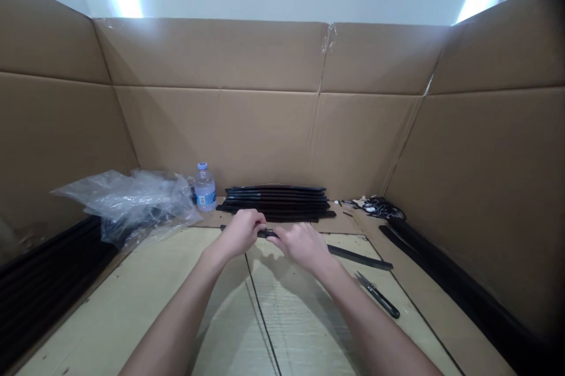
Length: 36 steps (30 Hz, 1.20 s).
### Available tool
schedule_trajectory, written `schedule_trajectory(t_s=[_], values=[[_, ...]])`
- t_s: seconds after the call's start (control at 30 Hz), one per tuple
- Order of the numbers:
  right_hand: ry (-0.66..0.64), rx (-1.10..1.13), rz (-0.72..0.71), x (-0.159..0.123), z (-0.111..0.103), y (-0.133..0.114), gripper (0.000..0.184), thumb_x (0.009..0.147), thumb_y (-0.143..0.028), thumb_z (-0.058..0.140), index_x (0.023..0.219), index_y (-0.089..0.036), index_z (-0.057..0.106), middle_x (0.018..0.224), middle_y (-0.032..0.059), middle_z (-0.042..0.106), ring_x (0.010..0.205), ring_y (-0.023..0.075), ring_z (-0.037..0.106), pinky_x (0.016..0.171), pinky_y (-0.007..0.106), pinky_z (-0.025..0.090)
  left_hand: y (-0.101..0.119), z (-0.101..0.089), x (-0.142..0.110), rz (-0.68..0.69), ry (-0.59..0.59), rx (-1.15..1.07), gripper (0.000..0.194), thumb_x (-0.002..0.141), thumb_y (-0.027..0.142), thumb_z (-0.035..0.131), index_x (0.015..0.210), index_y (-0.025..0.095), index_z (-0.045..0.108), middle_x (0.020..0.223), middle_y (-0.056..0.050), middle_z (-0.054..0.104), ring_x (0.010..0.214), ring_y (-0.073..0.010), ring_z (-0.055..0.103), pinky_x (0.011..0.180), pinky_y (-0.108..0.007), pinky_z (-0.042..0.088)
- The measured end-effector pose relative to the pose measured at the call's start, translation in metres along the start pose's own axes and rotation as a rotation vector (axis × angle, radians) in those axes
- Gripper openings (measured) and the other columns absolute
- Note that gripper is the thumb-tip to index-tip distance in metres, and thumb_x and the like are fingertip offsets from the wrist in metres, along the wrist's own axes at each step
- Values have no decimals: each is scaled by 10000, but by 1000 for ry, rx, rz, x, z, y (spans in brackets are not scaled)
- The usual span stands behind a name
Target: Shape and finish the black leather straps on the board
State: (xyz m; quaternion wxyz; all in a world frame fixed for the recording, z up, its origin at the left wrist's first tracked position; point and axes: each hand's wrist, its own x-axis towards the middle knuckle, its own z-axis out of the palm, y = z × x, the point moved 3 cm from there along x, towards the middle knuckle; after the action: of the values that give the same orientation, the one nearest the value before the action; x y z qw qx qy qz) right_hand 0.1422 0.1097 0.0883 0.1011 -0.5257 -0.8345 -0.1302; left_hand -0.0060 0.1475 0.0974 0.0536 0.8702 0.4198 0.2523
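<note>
Cardboard walls (265, 129) cap my reach left, right and across the upper frame. Tabletop (150, 299): most open room lower left. Stacked strips (273, 202) lie just above the hands, centre frame; pushing farther up could knock them. Black strip (359, 257) runs centre to right; left hand (242, 228) and right hand (304, 243) both pinch it, fingers closed. Uneven pull could slip it. Swinging right might nudge the snips (378, 295), right of frame.
</note>
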Motion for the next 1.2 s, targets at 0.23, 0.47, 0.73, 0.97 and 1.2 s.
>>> schedule_trajectory(t_s=[0.23,0.47,0.73,0.97,1.2], values=[[39,0,-58,0,2,-1,405,920,-492,317,1272,-337,445,647,39,667,591,200,612,545,238,342,-3,-4,-1,-59,-37,-101,223,767,128,464,687,156,670,648,-25,658,579,-132,523,552,-235,325],[45,56,-135,-1,8,3,336,923,-352,370,1227,-411,499,586,-7,617,530,141,542,521,218,270,-4,-4,-1,-134,-40,-185,199,735,155,498,641,151,674,618,-29,645,573,-137,506,546,-245,318],[114,249,-132,-2,4,11,317,927,-405,380,1168,-346,578,825,11,720,649,142,628,580,208,366,-34,-23,-7,-329,54,-337,191,678,327,615,632,158,690,554,-3,603,537,-135,483,516,-242,322],[230,401,-125,-5,-14,41,307,938,-371,380,1122,-261,600,947,16,720,663,127,649,622,200,413,-74,-34,-18,-528,244,-493,293,687,405,600,769,136,682,662,-30,636,593,-143,507,546,-249,343],[362,475,-75,-8,-27,51,349,943,-388,356,1104,-202,604,898,44,714,631,124,621,612,201,402,-24,-8,-10,-392,-51,-768,244,708,362,633,745,121,646,699,-44,662,625,-137,557,619,-266,422]])
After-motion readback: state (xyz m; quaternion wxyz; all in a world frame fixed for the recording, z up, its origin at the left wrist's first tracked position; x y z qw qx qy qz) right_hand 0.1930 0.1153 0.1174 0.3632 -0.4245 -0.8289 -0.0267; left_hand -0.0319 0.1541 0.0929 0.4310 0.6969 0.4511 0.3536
